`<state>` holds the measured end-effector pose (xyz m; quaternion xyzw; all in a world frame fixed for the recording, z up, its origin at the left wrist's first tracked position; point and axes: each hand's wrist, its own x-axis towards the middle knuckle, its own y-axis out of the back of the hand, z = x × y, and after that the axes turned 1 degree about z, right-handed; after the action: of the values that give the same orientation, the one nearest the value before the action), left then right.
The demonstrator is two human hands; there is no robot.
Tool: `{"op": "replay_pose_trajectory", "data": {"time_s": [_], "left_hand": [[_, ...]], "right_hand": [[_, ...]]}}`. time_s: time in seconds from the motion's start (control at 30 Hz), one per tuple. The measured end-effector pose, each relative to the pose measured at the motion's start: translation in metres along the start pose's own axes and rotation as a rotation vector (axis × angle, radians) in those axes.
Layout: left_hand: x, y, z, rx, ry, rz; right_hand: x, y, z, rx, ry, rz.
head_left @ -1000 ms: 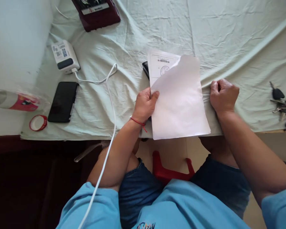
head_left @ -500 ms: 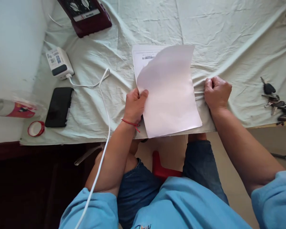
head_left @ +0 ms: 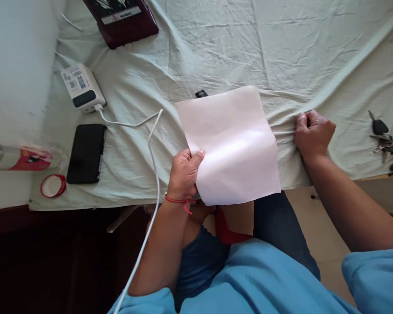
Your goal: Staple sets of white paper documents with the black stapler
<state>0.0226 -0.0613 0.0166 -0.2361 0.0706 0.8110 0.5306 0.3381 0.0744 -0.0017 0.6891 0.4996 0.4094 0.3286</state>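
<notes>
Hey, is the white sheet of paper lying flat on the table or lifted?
Lifted. The left hand pinches the paper at its left edge; the sheet bows and its near edge overhangs the table.

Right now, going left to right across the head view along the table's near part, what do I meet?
Red tape roll → black phone → white cable → left hand pinching the white paper sheet → right hand, fisted on the cloth → bunch of keys.
</notes>
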Motion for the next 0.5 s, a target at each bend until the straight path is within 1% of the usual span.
{"op": "replay_pose_trajectory", "data": {"time_s": [0.1,0.23,0.3,0.4,0.5], "left_hand": [[-0.002,0.005,-0.002,0.080,-0.019,0.004],[-0.003,0.012,-0.008,0.305,-0.146,-0.019],[-0.003,0.017,-0.007,0.485,-0.221,-0.012],[-0.002,0.027,-0.001,0.790,-0.325,0.067],[0.001,0.034,0.003,1.058,-0.322,0.141]], "right_hand": [[-0.001,0.002,-0.002,-0.030,-0.015,-0.005],[-0.002,0.005,-0.009,-0.114,-0.061,-0.018],[-0.002,0.006,-0.013,-0.155,-0.080,-0.023],[-0.002,0.007,-0.017,-0.185,-0.096,-0.017],[0.000,0.005,-0.018,-0.208,-0.110,0.000]]}}
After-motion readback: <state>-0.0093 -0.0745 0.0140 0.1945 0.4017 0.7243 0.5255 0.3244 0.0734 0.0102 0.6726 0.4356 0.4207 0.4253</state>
